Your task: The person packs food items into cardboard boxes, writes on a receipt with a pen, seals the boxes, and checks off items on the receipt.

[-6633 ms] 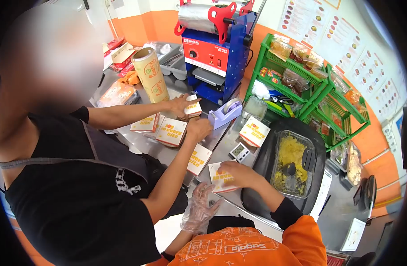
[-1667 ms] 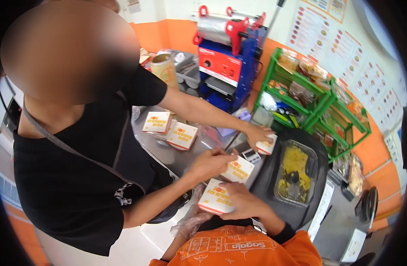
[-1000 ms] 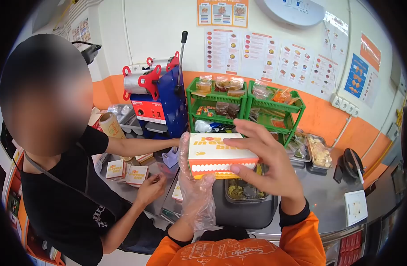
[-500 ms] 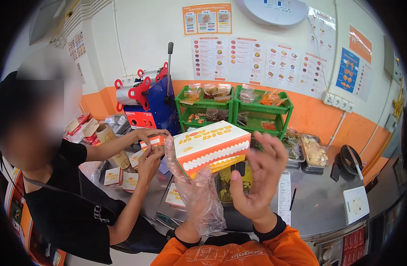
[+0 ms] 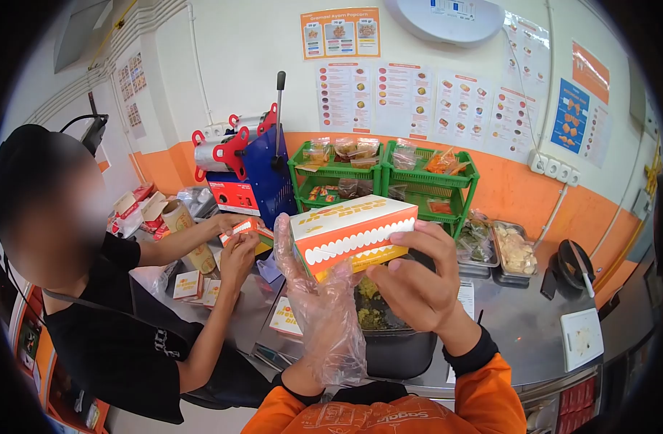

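A printed orange, white and yellow food carton (image 5: 357,239) is held up in front of me, its lid down and its toothed front edge turned my way. My left hand (image 5: 321,311), in a clear plastic glove, grips it from below and on the left side. Bare, my right hand (image 5: 425,282) has its bent fingers on the carton's front right corner. Behind and below the hands sits a dark tray (image 5: 398,354) with yellow food (image 5: 368,318) in it, partly covered by my right hand. What the carton contains is hidden.
At left, a co-worker's hands (image 5: 237,253) handle a similar small carton. More cartons (image 5: 287,317) lie on the steel counter. Behind stand a blue sealing machine (image 5: 255,173) and green racks (image 5: 425,177). Food trays (image 5: 514,249), a black pan (image 5: 571,262) and a white cutting board (image 5: 582,338) are at right.
My right hand has moved from open beside the carton to touching its front right corner. The carton has turned slightly, showing more of its front. The co-worker's carton has tilted.
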`<move>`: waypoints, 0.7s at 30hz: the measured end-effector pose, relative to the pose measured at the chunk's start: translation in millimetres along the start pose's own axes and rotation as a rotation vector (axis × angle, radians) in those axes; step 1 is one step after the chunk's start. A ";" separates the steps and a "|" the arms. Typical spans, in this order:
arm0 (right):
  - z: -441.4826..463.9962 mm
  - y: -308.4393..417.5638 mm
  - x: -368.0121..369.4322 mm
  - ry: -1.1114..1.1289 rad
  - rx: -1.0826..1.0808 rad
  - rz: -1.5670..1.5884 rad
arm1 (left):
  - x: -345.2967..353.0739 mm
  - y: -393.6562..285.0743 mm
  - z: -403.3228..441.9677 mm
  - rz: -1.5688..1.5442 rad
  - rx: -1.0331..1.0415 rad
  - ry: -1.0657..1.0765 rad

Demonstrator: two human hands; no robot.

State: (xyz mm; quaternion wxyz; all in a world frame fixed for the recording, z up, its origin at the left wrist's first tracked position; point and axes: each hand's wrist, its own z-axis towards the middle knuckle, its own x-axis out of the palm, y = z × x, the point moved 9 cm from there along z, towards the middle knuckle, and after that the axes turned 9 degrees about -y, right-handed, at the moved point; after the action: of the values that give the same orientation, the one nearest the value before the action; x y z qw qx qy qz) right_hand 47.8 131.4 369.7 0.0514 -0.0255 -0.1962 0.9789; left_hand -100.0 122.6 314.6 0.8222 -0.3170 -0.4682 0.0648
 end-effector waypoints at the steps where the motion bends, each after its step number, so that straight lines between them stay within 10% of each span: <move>1: -2.1 -4.1 0.7 -0.003 0.038 0.023 | 1.3 -0.3 -0.9 0.006 -0.004 -0.003; 21: 2.3 -19.0 -2.3 -0.021 0.192 0.003 | 1.7 16.1 -0.5 0.008 0.021 0.038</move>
State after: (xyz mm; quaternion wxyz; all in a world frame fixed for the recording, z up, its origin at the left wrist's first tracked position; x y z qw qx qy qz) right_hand 51.6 147.7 379.2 0.0499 -0.0103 -0.1018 0.9935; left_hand -95.6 135.8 306.3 0.8341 -0.3114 -0.4505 0.0668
